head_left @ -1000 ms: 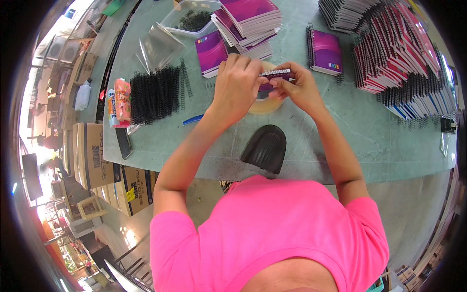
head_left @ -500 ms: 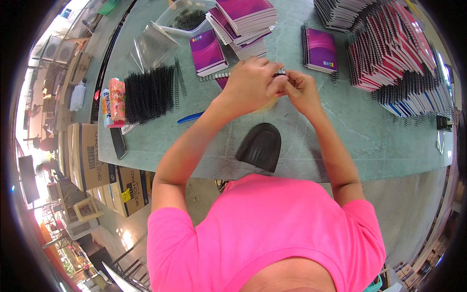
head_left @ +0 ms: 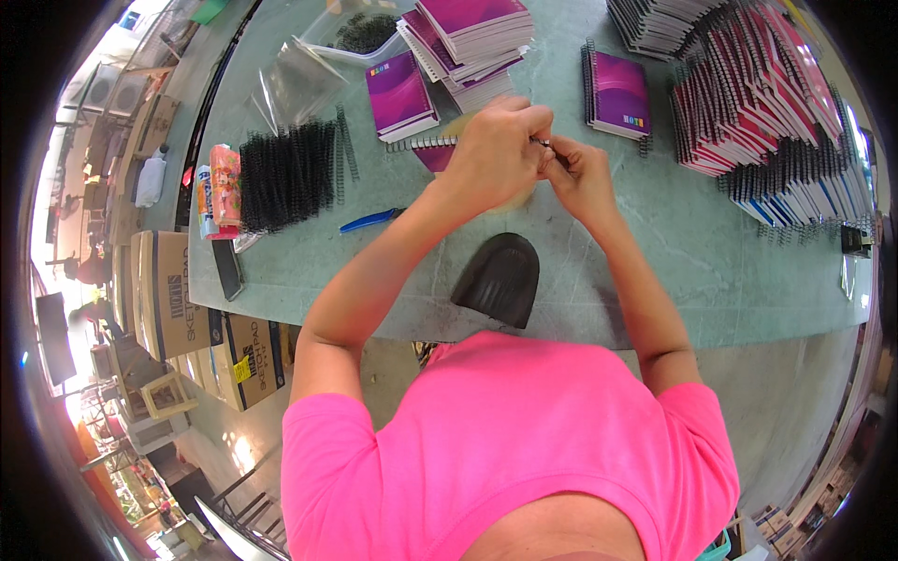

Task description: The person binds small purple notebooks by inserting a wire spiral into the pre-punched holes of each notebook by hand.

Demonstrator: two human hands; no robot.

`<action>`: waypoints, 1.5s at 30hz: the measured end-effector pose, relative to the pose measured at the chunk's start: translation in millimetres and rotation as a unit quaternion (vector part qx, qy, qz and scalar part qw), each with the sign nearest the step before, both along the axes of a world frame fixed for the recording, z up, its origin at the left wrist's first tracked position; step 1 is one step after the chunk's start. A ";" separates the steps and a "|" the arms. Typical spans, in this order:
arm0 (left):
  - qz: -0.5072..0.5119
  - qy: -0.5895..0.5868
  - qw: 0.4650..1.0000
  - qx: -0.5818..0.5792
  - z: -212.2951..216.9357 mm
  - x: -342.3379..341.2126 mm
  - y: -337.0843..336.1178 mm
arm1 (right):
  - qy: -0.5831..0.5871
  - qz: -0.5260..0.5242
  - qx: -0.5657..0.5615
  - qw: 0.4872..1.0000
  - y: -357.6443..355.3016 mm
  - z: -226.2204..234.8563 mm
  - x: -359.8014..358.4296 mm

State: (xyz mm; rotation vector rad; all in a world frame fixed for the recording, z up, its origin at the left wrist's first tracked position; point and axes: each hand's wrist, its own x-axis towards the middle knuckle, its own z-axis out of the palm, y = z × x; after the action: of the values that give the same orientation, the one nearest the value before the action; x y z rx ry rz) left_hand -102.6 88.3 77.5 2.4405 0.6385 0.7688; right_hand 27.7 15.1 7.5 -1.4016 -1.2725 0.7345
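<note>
A purple notebook (head_left: 434, 159) lies mostly under my left hand (head_left: 496, 154), with a row of coil loops along its far edge. My left hand is closed over that edge, its fingers bent around the notebook. At the right end of the binding, my right hand (head_left: 582, 178) pinches the dark end of the spiral coil, its fingertips close to those of the left. A round yellowish pad (head_left: 510, 203) shows partly beneath the hands. Nearer me rests a dark, rounded, ridged rubber-like piece (head_left: 500, 280). A blue-handled tool (head_left: 367, 221) lies left of my left forearm.
Black spiral coils (head_left: 285, 178) lie in a pile at left, beside a clear plastic sheet (head_left: 297, 84). Stacked purple notebooks (head_left: 477, 33) and a tub (head_left: 332, 47) of black bits stand at the back. Right are a bound purple notebook (head_left: 617, 93) and piled red notebooks (head_left: 748, 93).
My left hand has slid a little to the right along the notebook's edge, uncovering more of the cover and coil loops. My right hand stays at the coil's end.
</note>
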 end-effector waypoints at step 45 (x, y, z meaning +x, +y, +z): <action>0.192 0.157 0.949 0.193 -82.5 -108.9 88.9 | -0.339 -0.222 0.110 0.907 51.0 -3.1 121.2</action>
State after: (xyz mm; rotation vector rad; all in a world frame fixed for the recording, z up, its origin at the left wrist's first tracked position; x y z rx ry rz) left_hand -211.6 177.2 -5.0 2.8721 1.2127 0.7054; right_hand 148.8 66.1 4.4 -1.7383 -1.4111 -0.2387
